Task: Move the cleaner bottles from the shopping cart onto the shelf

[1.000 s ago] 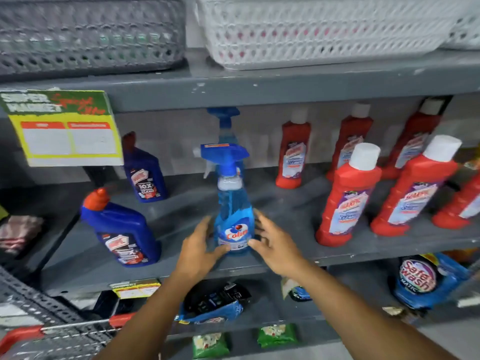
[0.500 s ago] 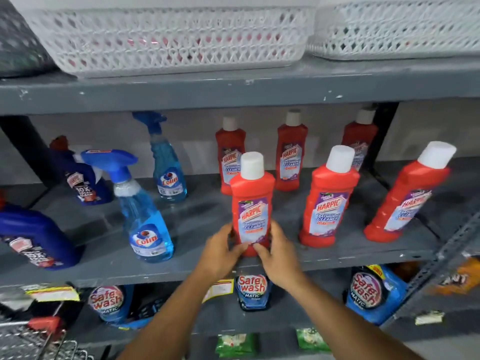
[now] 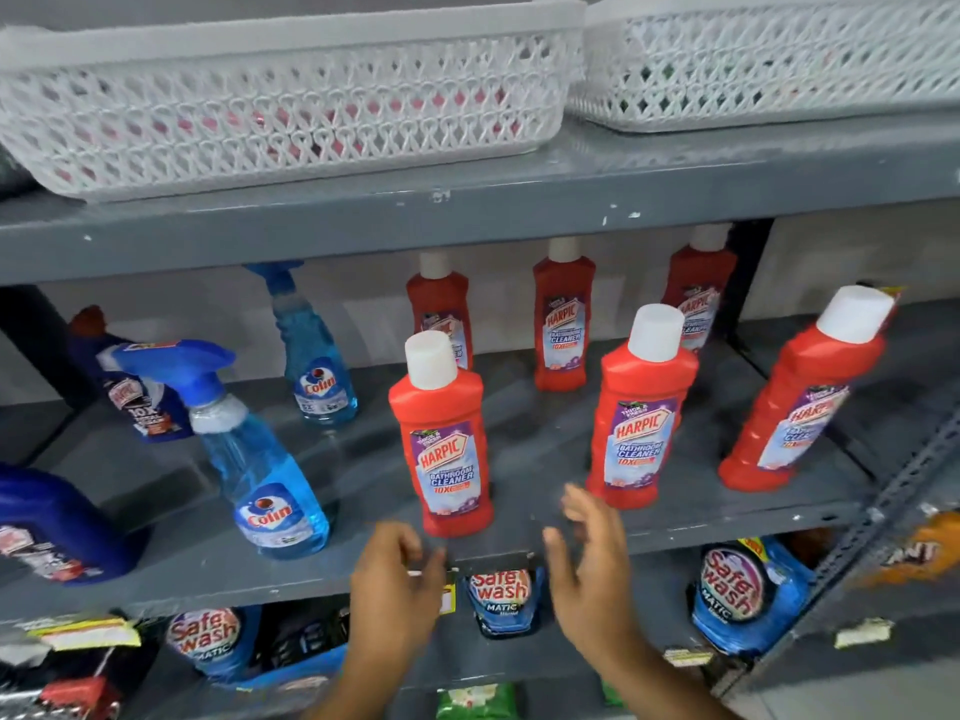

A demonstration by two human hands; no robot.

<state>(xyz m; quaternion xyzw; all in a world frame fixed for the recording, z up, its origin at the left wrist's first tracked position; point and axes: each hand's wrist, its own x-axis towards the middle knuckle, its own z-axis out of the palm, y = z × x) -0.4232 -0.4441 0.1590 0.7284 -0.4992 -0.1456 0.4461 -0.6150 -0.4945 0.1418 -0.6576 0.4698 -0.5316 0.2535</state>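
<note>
Both hands (image 3: 397, 579) (image 3: 589, 563) released Harpic bottle (image 3: 449, 449), fingers spread, empty; Colin spray (image 3: 260, 470) left

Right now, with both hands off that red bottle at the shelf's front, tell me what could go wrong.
1. The front red bottle stands close to the shelf edge; the left hand and right hand are just below it, so a careless knock might tip it off.
2. The spray bottle sits close beside it; sliding either one could bump the other.
3. The rightmost red bottle looks tilted, possibly lens distortion; check it.
</note>
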